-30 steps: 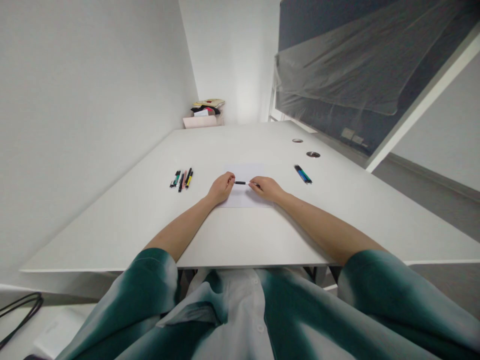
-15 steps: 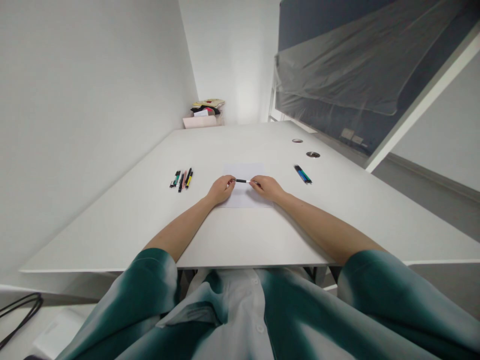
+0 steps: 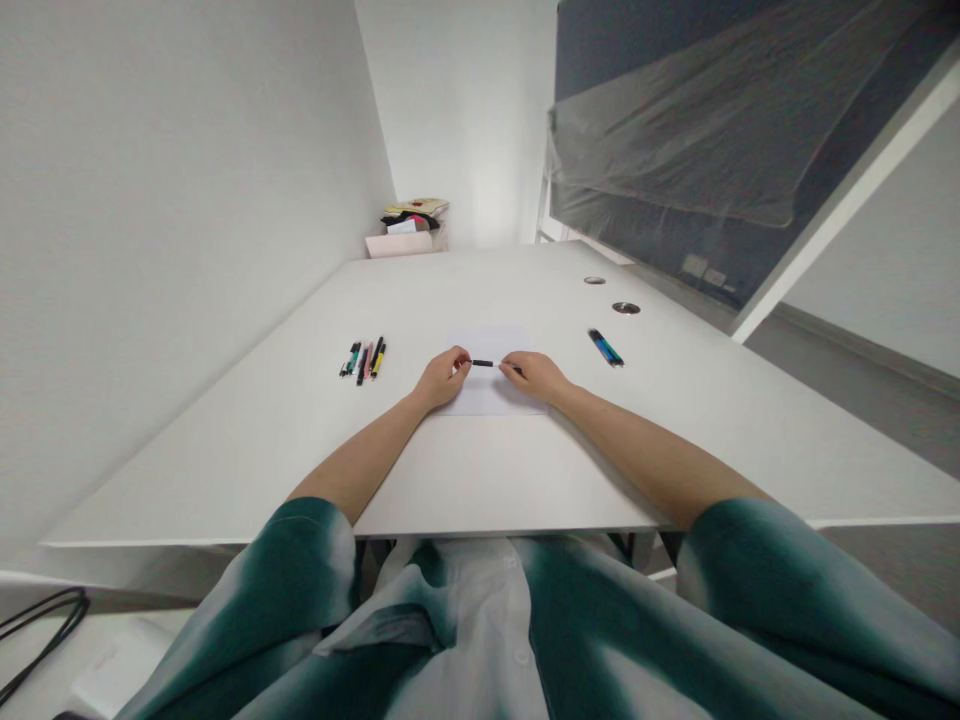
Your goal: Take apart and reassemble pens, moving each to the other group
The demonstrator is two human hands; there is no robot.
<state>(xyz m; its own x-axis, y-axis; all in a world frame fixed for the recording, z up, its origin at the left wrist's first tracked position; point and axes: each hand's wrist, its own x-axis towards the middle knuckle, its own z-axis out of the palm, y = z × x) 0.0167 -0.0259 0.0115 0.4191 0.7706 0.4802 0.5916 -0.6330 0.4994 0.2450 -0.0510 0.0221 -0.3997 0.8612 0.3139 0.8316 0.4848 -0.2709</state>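
Between my two hands, a thin black-and-white pen (image 3: 482, 363) lies level above a sheet of white paper (image 3: 487, 400). My left hand (image 3: 445, 377) pinches its left end between thumb and fingers. The fingers of my right hand (image 3: 534, 375) are closed on its other end, and they hide that part. Both hands rest over the paper's side edges. To the left lies a group of several pens (image 3: 363, 361) in green, black, pink and yellow. On the right, blue and green pens (image 3: 605, 347) lie side by side.
The white table (image 3: 480, 480) runs back to a pink box (image 3: 401, 244) heaped with cloth and papers. Two round cable holes (image 3: 626, 308) are set in its right side. A dark, plastic-covered panel (image 3: 675, 150) stands along the right, a wall along the left.
My left fingers have shifted slightly at the pen's left end, the index finger lifting a little. My right hand stays in place.
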